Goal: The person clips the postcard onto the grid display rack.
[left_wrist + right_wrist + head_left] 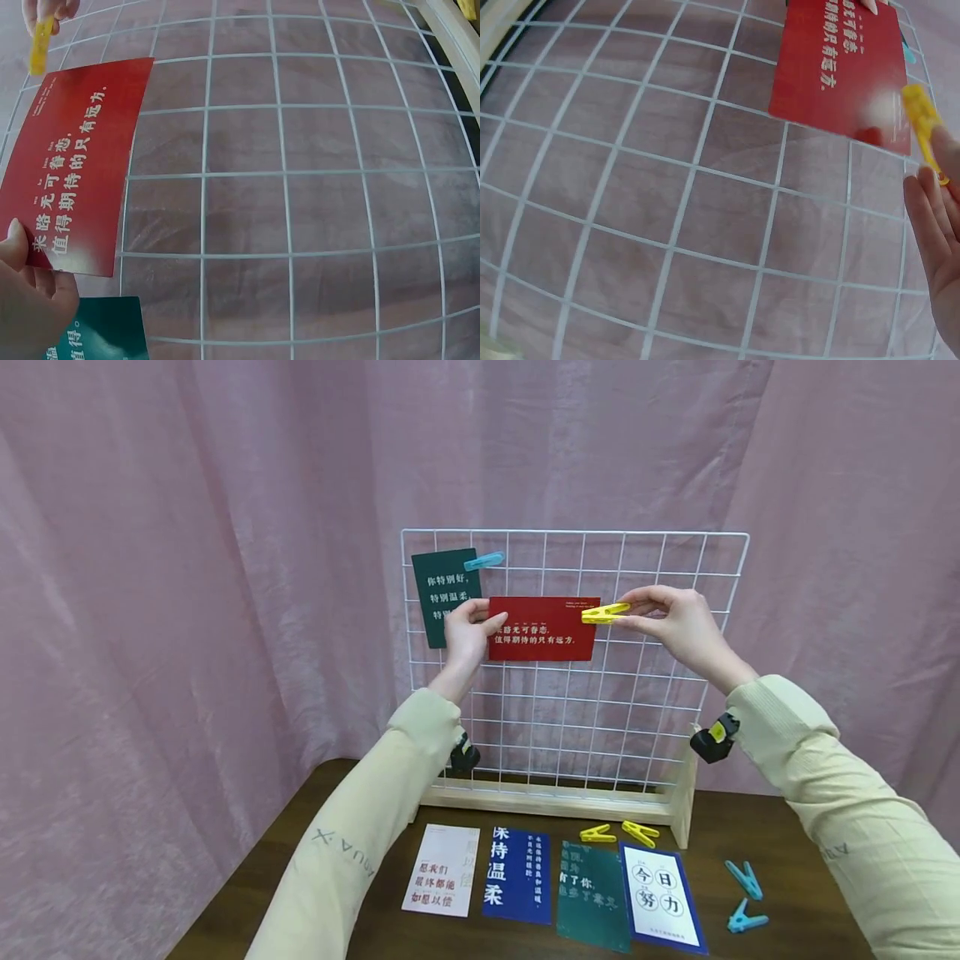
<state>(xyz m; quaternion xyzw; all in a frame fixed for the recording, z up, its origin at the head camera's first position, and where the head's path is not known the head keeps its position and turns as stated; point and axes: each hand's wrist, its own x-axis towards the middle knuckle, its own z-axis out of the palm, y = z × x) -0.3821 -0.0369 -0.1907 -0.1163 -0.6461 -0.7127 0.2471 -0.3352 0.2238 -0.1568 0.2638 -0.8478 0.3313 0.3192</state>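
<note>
A red card [543,628] [71,169] [840,67] with white writing lies flat against the white wire grid [660,693]. My left hand [468,631] [30,300] pinches the card's left edge. At the card's top right corner my right hand [671,618] [937,240] pinches a yellow clothespin [604,612] [40,45] [922,127]. A dark green card [444,595] [105,330] hangs at the grid's upper left under a blue clothespin [483,561].
The grid stands in a wooden base [555,802] on a dark table [795,860] before a pink curtain. In front lie a white card [442,870], a blue card [517,874], a green card [592,897], a white-and-blue card [662,897], two yellow pins [621,833] and two blue pins [744,896].
</note>
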